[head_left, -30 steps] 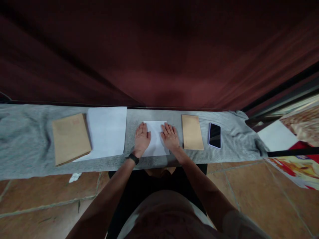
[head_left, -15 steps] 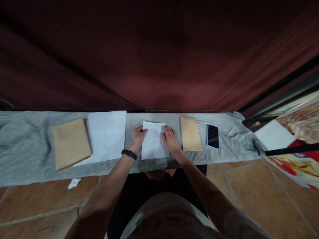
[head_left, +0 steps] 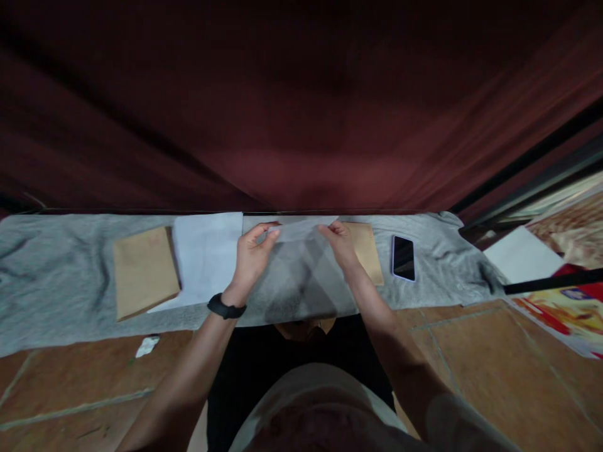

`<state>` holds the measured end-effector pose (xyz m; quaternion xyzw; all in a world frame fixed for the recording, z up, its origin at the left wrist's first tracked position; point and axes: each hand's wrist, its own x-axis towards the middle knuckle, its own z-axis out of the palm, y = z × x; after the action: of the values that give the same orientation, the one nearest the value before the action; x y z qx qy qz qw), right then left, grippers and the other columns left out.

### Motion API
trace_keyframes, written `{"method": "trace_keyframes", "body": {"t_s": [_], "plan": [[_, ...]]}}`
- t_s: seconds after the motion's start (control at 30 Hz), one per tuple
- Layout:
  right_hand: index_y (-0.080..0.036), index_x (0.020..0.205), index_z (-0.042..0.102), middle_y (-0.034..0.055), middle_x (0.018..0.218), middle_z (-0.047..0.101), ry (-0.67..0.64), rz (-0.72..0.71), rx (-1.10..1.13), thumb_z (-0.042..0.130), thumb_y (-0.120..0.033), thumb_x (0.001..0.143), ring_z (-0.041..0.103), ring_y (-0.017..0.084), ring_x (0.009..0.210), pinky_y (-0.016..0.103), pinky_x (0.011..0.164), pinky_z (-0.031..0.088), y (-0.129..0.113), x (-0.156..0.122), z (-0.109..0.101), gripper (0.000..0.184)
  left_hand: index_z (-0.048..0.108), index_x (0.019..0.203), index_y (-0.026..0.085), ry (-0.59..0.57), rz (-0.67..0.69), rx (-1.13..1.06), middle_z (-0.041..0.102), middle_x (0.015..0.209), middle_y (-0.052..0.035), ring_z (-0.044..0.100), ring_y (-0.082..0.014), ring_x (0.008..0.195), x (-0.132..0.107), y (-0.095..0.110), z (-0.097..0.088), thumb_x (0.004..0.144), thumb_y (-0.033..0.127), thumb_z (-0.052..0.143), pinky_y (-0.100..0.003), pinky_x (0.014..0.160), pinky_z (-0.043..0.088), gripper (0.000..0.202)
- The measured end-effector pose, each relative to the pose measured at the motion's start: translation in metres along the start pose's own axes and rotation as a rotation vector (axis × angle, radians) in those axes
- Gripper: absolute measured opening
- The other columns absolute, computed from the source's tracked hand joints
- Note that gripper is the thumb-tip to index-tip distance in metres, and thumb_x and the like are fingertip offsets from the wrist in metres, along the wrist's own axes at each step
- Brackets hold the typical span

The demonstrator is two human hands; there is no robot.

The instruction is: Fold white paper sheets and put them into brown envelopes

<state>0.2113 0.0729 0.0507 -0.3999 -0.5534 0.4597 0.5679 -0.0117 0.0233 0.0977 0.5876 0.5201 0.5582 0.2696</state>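
Note:
A folded sheet of white paper (head_left: 299, 230) is raised above the grey cloth, seen nearly edge-on and a little blurred. My left hand (head_left: 254, 249), with a black band on its wrist, pinches the paper's left end between thumb and fingers. At the other end, my right hand (head_left: 340, 241) grips it the same way. Right of that hand lies a brown envelope (head_left: 370, 254), partly covered by my hand and forearm. To the left, a stack of white sheets (head_left: 207, 257) rests beside a pile of brown envelopes (head_left: 146, 270).
Grey cloth (head_left: 301, 301) covers the long narrow surface, with a dark red curtain-like sheet (head_left: 301, 125) behind it. A phone (head_left: 403, 258) lies at the right. Below are floor tiles (head_left: 490, 351) with a white scrap (head_left: 147, 346) and a colourful printed sheet (head_left: 570, 311).
The white paper lay flat on the cloth under my hands. Both hands have lifted it and tipped it nearly edge-on, and my right hand has closed on its edge.

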Motion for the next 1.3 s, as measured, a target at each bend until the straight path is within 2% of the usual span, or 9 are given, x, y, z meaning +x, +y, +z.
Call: {"method": "trace_keyframes", "body": {"t_s": [0.1, 0.2, 0.37, 0.53, 0.67, 0.77, 0.93, 1.13, 1.3], "plan": [[-0.024, 0.1, 0.075, 0.0036, 0.118, 0.076, -0.091, -0.097, -0.147, 0.066, -0.035, 0.091, 0.067, 0.023, 0.12, 0.041, 0.109, 0.048, -0.009, -0.015, -0.007, 0.016, 0.075, 0.098, 0.022, -0.034, 0.112, 0.066, 0.077, 0.112, -0.0044, 0.069, -0.0219, 0.115, -0.018, -0.007, -0.012, 0.093, 0.036, 0.063, -0.04, 0.109, 0.05, 0.019], [-0.025, 0.099, 0.076, 0.0052, 0.119, 0.077, -0.165, -0.102, -0.356, 0.065, -0.023, 0.088, 0.065, 0.025, 0.125, 0.044, 0.114, 0.045, 0.007, -0.042, -0.014, 0.016, 0.076, 0.103, 0.024, -0.168, 0.171, 0.192, 0.078, 0.115, -0.0055, 0.066, -0.0247, 0.125, -0.048, -0.034, -0.023, 0.096, 0.029, 0.056, -0.048, 0.114, 0.047, 0.022], [-0.026, 0.106, 0.078, 0.0045, 0.123, 0.077, -0.316, -0.094, -0.701, 0.056, 0.001, 0.077, 0.065, 0.024, 0.128, 0.052, 0.122, 0.037, 0.049, -0.1, -0.024, 0.045, 0.076, 0.11, 0.024, -0.402, 0.226, 0.406, 0.076, 0.125, -0.0061, 0.066, -0.0237, 0.127, -0.105, -0.088, -0.033, 0.091, 0.013, 0.047, -0.049, 0.112, 0.051, 0.037], [-0.027, 0.139, 0.065, 0.0049, 0.151, 0.06, -0.498, -0.17, -0.908, 0.056, 0.001, 0.078, 0.053, 0.022, 0.143, 0.051, 0.127, 0.031, 0.055, -0.139, -0.031, 0.068, 0.068, 0.133, 0.025, -0.56, 0.28, 0.589, 0.065, 0.146, -0.0053, 0.057, -0.0219, 0.139, -0.141, -0.105, -0.036, 0.09, 0.007, 0.046, -0.049, 0.119, 0.046, 0.052], [-0.03, 0.142, 0.063, 0.0034, 0.154, 0.057, -0.545, -0.228, -0.938, 0.058, -0.004, 0.086, 0.051, 0.022, 0.145, 0.051, 0.127, 0.034, 0.053, -0.146, -0.033, 0.061, 0.063, 0.141, 0.025, -0.596, 0.293, 0.63, 0.058, 0.153, -0.0068, 0.052, -0.0234, 0.144, -0.147, -0.105, -0.036, 0.094, 0.013, 0.049, -0.051, 0.123, 0.042, 0.05], [-0.027, 0.133, 0.069, 0.0042, 0.144, 0.066, -0.528, -0.218, -0.887, 0.057, -0.002, 0.087, 0.06, 0.021, 0.135, 0.048, 0.122, 0.041, 0.057, -0.142, -0.035, 0.054, 0.07, 0.131, 0.026, -0.557, 0.282, 0.57, 0.066, 0.144, -0.006, 0.058, -0.0234, 0.139, -0.146, -0.107, -0.035, 0.102, 0.024, 0.048, -0.051, 0.12, 0.045, 0.037], [-0.027, 0.118, 0.077, 0.0039, 0.13, 0.074, -0.519, -0.205, -0.81, 0.06, -0.003, 0.087, 0.068, 0.021, 0.125, 0.048, 0.116, 0.047, 0.061, -0.137, -0.039, 0.043, 0.075, 0.119, 0.027, -0.47, 0.219, 0.451, 0.074, 0.131, -0.0053, 0.065, -0.023, 0.13, -0.153, -0.103, -0.036, 0.104, 0.032, 0.048, -0.05, 0.114, 0.052, 0.031], [-0.028, 0.112, 0.078, 0.0037, 0.125, 0.077, -0.466, -0.174, -0.787, 0.065, -0.005, 0.086, 0.07, 0.022, 0.118, 0.047, 0.111, 0.05, 0.061, -0.138, -0.038, 0.037, 0.076, 0.115, 0.027, -0.421, 0.205, 0.403, 0.076, 0.126, -0.0062, 0.068, -0.024, 0.124, -0.158, -0.101, -0.038, 0.101, 0.03, 0.053, -0.049, 0.109, 0.055, 0.027], [-0.027, 0.11, 0.078, 0.0035, 0.12, 0.078, -0.469, -0.156, -0.8, 0.067, -0.004, 0.085, 0.07, 0.023, 0.115, 0.044, 0.107, 0.051, 0.062, -0.132, -0.036, 0.036, 0.074, 0.121, 0.028, -0.479, 0.203, 0.44, 0.073, 0.132, -0.006, 0.065, -0.0255, 0.128, -0.153, -0.105, -0.039, 0.098, 0.023, 0.055, -0.051, 0.109, 0.054, 0.031]]}}
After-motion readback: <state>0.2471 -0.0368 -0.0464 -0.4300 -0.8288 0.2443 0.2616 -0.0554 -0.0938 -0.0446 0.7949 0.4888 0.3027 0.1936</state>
